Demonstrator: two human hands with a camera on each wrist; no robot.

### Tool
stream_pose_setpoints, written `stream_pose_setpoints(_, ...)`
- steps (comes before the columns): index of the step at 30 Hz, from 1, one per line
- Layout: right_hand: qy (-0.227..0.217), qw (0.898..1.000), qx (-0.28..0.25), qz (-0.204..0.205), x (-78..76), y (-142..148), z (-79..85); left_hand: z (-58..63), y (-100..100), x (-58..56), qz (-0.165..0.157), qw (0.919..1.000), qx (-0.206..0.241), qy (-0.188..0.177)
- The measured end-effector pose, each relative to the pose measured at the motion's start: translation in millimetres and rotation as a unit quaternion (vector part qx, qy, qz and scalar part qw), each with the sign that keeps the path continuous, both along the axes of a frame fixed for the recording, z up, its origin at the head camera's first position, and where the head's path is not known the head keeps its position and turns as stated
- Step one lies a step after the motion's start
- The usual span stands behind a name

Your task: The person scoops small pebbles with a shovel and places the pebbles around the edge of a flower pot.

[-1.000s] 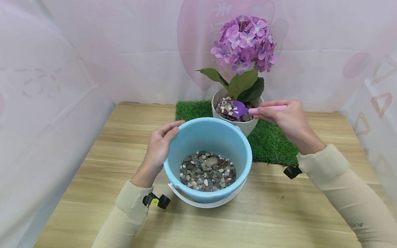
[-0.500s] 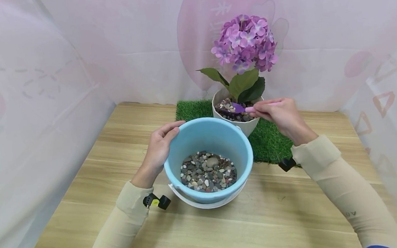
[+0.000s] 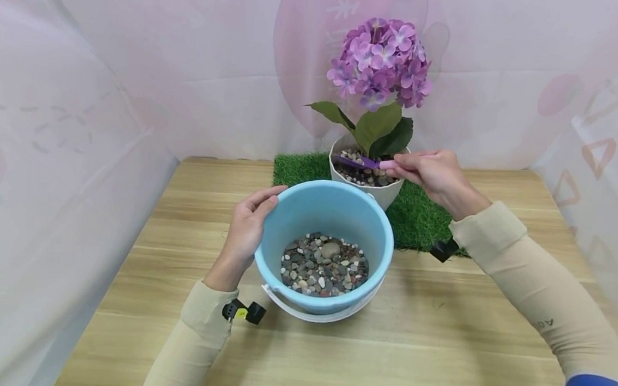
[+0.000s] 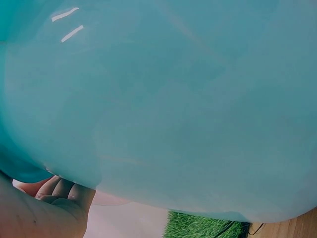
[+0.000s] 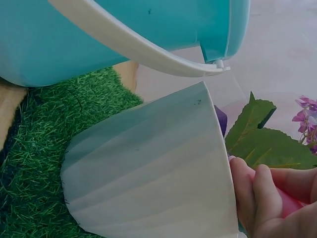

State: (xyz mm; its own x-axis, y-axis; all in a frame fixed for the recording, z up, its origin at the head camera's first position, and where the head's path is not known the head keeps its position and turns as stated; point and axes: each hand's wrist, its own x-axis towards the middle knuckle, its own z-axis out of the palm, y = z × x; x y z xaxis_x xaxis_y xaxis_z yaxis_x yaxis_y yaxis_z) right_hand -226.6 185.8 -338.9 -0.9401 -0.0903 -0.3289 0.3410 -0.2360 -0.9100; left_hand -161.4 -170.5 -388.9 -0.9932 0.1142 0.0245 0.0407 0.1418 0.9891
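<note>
My right hand [image 3: 433, 178] grips the pink handle of a small purple toy shovel [image 3: 359, 162]. The shovel's blade is tilted inside a white flowerpot [image 3: 387, 195], among pebbles [image 3: 375, 178] around the stem of a purple hydrangea [image 3: 380, 62]. In the right wrist view the fingers [image 5: 267, 198] curl round the handle beside the pot's rim, which hides most of the blade. My left hand [image 3: 247, 230] holds the left rim of a light blue bucket [image 3: 362, 225], thumb on the rim. Mixed pebbles [image 3: 322, 267] cover the bucket's bottom.
The pot stands on a green turf mat [image 3: 421, 224] at the back of the wooden table [image 3: 183, 237]. The bucket is close in front of the pot, its white handle [image 3: 323, 317] hanging down at the front. Pale printed cloth [image 3: 213, 56] encloses the back and sides.
The right hand has shifted a little left and the shovel blade has tipped, its pebbles sliding into the pot. My left hand and the bucket stay in place.
</note>
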Motion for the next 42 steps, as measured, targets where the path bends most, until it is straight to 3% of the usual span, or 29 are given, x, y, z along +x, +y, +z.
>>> stream_pose_setpoints(42, -0.032, 0.996, -0.075, -0.028, 0.6, -1.4, -0.2, 0.3, -0.7, -0.3, 0.004, 1.0, -0.003, -0.004)
